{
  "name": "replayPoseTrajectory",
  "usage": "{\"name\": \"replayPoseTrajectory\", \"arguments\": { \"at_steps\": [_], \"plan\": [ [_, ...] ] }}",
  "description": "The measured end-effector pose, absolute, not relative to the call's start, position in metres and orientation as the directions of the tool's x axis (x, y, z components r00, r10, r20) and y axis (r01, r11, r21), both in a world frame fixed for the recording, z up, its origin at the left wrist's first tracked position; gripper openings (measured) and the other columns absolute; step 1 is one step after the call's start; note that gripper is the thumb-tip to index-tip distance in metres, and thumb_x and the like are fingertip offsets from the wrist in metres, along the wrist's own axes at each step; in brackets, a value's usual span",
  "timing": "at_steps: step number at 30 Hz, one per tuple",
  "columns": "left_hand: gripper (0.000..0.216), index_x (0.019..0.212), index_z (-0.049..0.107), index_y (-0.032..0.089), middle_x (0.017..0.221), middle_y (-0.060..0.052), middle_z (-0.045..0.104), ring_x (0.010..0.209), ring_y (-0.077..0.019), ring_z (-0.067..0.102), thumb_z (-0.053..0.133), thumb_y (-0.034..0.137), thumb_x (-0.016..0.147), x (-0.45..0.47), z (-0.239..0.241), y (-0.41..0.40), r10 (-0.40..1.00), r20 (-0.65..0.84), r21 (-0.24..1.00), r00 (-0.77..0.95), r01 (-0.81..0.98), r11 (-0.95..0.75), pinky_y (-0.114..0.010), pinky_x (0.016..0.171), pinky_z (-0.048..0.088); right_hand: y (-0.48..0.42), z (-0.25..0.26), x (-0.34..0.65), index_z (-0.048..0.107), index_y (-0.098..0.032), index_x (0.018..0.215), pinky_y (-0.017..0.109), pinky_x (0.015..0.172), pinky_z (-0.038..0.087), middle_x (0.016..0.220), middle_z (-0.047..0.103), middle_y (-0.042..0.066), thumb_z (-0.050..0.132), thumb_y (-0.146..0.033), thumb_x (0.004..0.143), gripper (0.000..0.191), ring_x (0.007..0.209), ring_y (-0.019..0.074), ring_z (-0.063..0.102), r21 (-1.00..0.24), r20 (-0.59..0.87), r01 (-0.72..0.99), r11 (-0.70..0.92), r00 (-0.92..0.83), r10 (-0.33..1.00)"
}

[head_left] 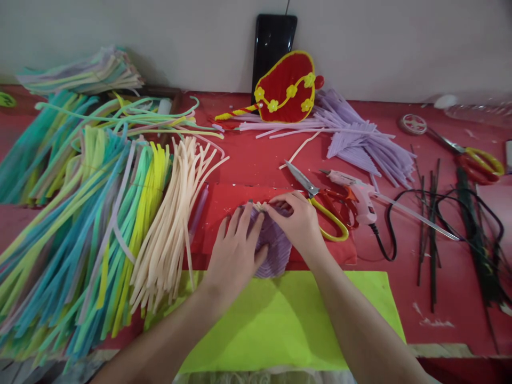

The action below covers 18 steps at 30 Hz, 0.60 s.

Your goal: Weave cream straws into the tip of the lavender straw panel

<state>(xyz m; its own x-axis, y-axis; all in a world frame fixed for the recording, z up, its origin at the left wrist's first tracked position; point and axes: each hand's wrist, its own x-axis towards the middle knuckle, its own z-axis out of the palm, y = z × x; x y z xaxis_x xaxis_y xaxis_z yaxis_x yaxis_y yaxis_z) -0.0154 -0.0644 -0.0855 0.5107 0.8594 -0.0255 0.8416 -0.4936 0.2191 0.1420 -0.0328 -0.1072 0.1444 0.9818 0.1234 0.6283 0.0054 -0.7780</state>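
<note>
A small purple fan-shaped piece [276, 250] made of rows of purple pipe cleaner lies on a red felt sheet [344, 253]. My left hand [236, 250] lies flat on its left side with fingers spread. My right hand [298, 221] is curled over its top right edge, fingertips pinching a cream pipe cleaner end [260, 206] at the piece's top. A lime green felt sheet [288, 320] lies under my forearms.
Big heaps of coloured pipe cleaners [80, 213] fill the left. Yellow-handled scissors [320, 205] and a pink glue gun [360, 194] lie just right of my hands. A red finished fan [288, 88], purple pipe cleaners [360, 138], dark wires [432, 213] and more scissors [472, 154] sit further back and right.
</note>
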Motion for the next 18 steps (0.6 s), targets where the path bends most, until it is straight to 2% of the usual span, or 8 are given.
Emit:
{"name": "replayPoseTrajectory", "arguments": {
  "at_steps": [4, 10, 18],
  "plan": [
    [0.052, 0.136, 0.043, 0.013, 0.144, -0.015, 0.041, 0.129, -0.0341, 0.04, 0.049, 0.03, 0.087, -0.0155, -0.0859, -0.0638, 0.854, -0.019, 0.207, 0.519, 0.838, -0.505, -0.051, 0.102, 0.038, -0.0325, -0.1068, 0.1423, 0.065, -0.021, 0.078, 0.032, 0.072, 0.049, 0.08, 0.061, 0.003, 0.064, -0.032, 0.077, 0.011, 0.073, 0.0156, 0.058, -0.772, 0.128, 0.636, 0.012, 0.137, 0.982],
    [0.051, 0.135, 0.043, 0.013, 0.142, -0.015, 0.044, 0.128, -0.0334, 0.041, 0.049, 0.03, 0.087, -0.0163, -0.0859, -0.063, 0.853, 0.001, 0.205, 0.521, 0.835, -0.51, -0.051, 0.1, 0.039, -0.0344, -0.1067, 0.1423, 0.067, -0.025, 0.091, 0.035, 0.079, 0.049, 0.085, 0.06, 0.004, 0.062, -0.028, 0.079, 0.014, 0.079, 0.0171, 0.058, -0.754, 0.168, 0.652, 0.077, 0.079, 0.983],
    [0.051, 0.135, 0.042, 0.014, 0.143, -0.013, 0.044, 0.128, -0.0326, 0.04, 0.047, 0.031, 0.088, -0.016, -0.0854, -0.062, 0.852, -0.027, 0.201, 0.522, 0.838, -0.507, -0.052, 0.1, 0.037, -0.0348, -0.1083, 0.1425, 0.07, -0.025, 0.086, 0.035, 0.08, 0.05, 0.085, 0.06, 0.004, 0.064, -0.025, 0.079, 0.01, 0.081, 0.0177, 0.059, -0.77, 0.173, 0.632, 0.085, 0.079, 0.982]
  ]
}}
